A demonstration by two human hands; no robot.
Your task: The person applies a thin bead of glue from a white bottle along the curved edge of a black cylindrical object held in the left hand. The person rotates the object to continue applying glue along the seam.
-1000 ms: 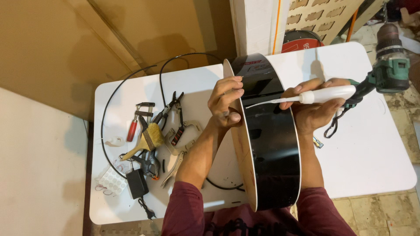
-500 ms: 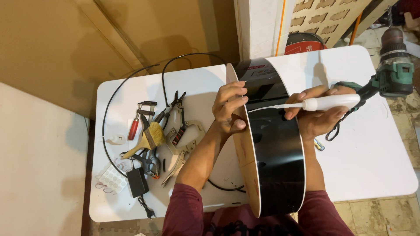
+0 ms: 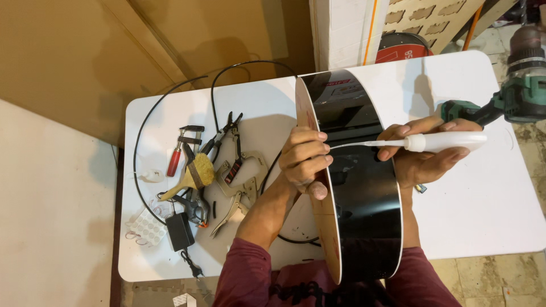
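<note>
A glossy black curved body with a pale wooden edge stands on its side on the white table, close to me. My left hand grips its wooden edge near the top. My right hand holds a white squeeze bottle lying sideways; its thin nozzle reaches left across the black surface to the edge by my left fingers.
Left of the body lie a red-handled clamp, pliers, a brush, locking pliers, a black power adapter and a black cable. A green drill rests at the table's right edge.
The bottle's nozzle tip has slid left toward the wooden edge, and the black body has tipped slightly.
</note>
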